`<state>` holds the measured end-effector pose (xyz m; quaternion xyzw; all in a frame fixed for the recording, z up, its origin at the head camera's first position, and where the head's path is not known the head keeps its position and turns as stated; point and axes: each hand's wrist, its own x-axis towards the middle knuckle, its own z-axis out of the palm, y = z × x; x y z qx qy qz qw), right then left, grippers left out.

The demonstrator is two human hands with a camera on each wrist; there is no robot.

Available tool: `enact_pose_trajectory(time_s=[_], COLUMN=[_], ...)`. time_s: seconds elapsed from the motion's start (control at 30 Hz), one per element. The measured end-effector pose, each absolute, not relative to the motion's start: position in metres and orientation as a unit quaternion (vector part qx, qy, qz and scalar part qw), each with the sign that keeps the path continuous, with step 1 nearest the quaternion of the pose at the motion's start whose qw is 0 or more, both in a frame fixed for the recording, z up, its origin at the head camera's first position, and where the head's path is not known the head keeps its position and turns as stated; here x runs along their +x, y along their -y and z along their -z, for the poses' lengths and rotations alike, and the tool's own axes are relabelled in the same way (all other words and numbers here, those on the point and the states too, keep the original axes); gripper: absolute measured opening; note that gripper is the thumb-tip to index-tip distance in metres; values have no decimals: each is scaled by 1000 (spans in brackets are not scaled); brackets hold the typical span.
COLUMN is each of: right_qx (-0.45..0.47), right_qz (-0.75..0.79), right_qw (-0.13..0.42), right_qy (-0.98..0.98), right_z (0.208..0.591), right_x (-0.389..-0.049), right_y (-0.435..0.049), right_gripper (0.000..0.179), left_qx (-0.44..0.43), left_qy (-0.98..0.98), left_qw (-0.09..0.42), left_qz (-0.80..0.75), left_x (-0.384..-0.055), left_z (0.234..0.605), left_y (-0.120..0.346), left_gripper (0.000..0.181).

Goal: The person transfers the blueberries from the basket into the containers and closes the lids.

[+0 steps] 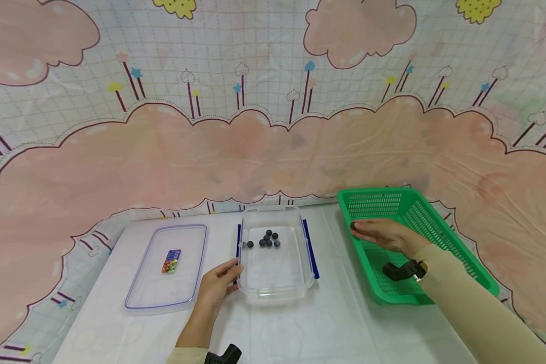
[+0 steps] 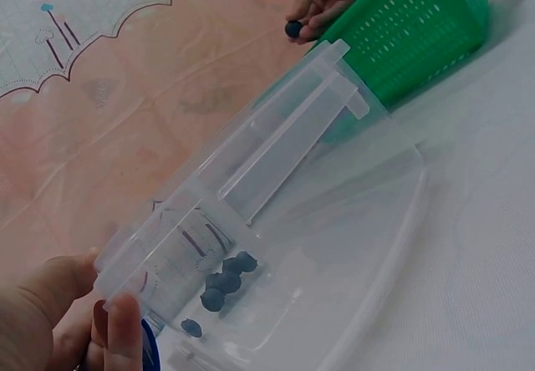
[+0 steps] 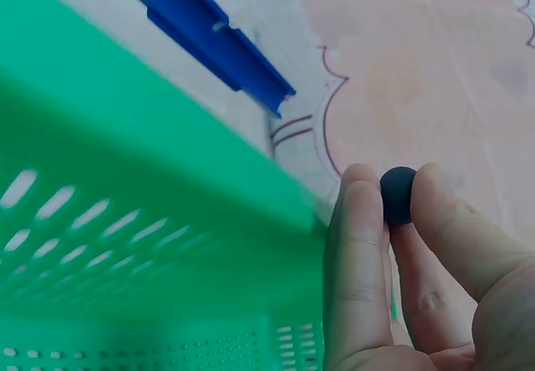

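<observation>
My right hand (image 1: pixel 387 235) pinches a blueberry (image 3: pixel 399 195) between thumb and fingertips, over the left rim of the green basket (image 1: pixel 373 273). On the table, a clear plastic box (image 1: pixel 277 275) with blue side latches stands without its lid. Several blueberries (image 1: pixel 269 243) lie in its far half, one of them apart near the left wall. With thumb and fingers, my left hand (image 1: pixel 218 283) grips the left wall of the box beside the blue latch; part of these fingers is hidden behind the wall in the left wrist view.
Left of the box lies its clear lid (image 1: pixel 141 288) with a blue seal and a small colourful label (image 1: pixel 171 261). A white cloth (image 1: pixel 327 323) covers the table. Behind it hangs a patterned curtain (image 1: pixel 273 156), close to the far sides of box and basket.
</observation>
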<state>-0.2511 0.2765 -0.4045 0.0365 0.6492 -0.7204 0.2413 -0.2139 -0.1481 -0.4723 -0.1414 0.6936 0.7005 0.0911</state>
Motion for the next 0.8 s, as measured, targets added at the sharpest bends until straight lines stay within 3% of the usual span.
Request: enact_pose_trajectory(time_s=[0.33, 0.63, 0.8], right_qx=[41, 44, 47], right_qz=[725, 742, 738], right_qw=[231, 229, 223], right_qy=[-647, -629, -635], right_z=[400, 399, 401], right_x=[-264, -269, -272], right_y=[-253, -235, -225], right_gripper=[53, 15, 24], left_qx=[-140, -140, -143], left_qy=[-692, -690, -692], left_qw=[91, 91, 91], left_qz=[-702, -704, -702], left_x=[-213, -214, -213], left_z=[472, 472, 472], left_y=[148, 148, 148], left_gripper=[44, 44, 44])
